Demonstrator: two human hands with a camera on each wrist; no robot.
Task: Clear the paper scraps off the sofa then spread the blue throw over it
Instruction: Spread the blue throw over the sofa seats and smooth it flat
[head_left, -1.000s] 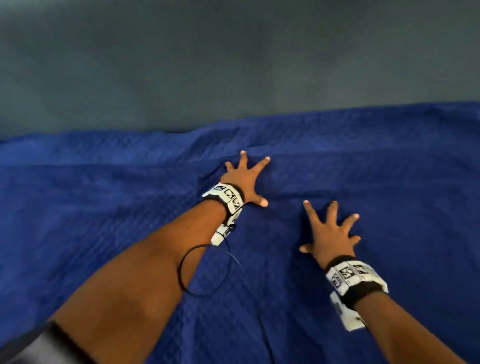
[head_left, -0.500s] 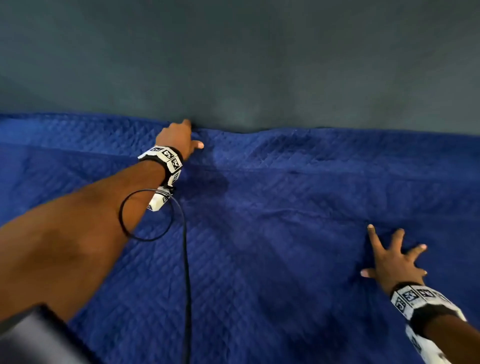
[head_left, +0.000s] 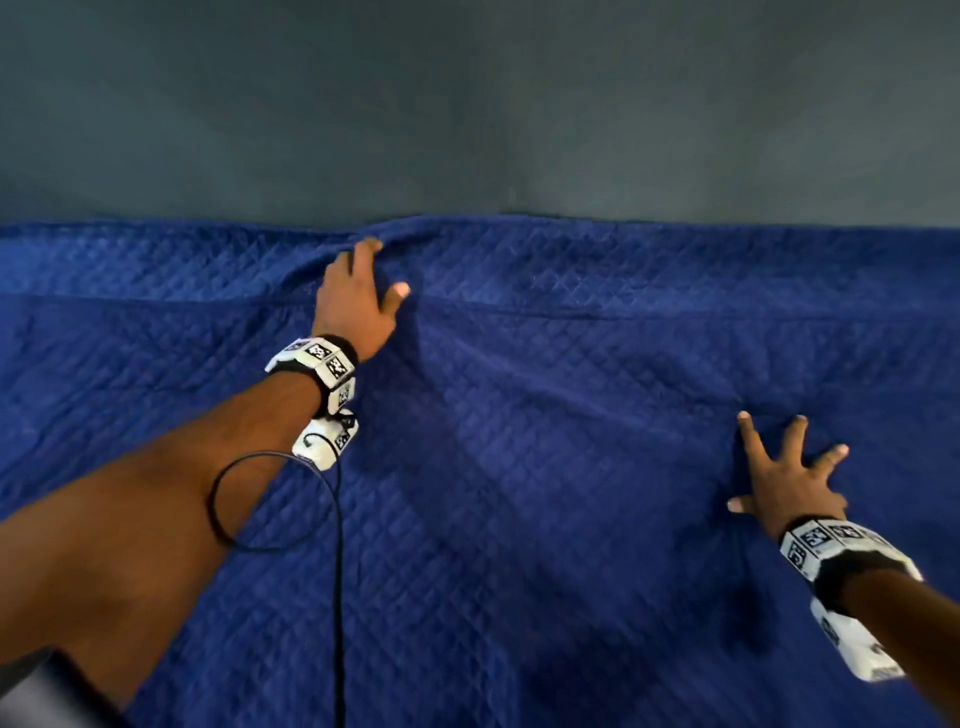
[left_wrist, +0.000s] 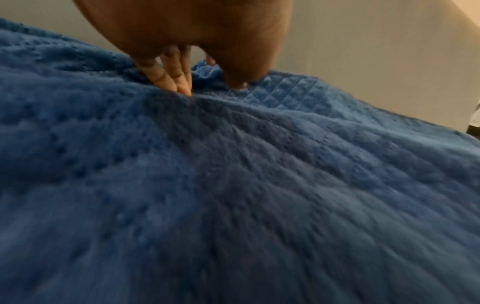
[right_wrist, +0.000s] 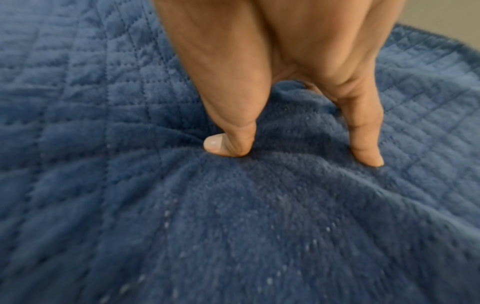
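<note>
1. The left hand (head_left: 358, 296) lies on the throw (head_left: 519, 467) at its far edge. Its fingers (left_wrist: 171, 76) are nearly straight, pushing into a small raised bunch of cloth, with the thumb set beside them. It looks like a press or a nudge; I cannot tell whether any cloth is actually pinched.
2. The right hand (head_left: 787, 478) is spread wide and flat on the throw, well apart from the left. The wrist view shows its thumb and a finger (right_wrist: 363, 148) dug in, with a soft ridge of cloth risen between them.
3. The throw covers all of the seat in view. A long crease runs across it just below the left hand, and its far edge meets a grey surface (head_left: 467, 104).
4. No paper scraps show, so the clearing step seems done; I judge this to be final smoothing.
5. Risks from here:
   - Pushing the far edge could deepen the bunch there instead of flattening it.
   - The plush cloth may drag under the right hand and carry its ridge along.
   - The cable (head_left: 337, 571) hanging from the left wrist could catch and rumple the cloth.
</note>
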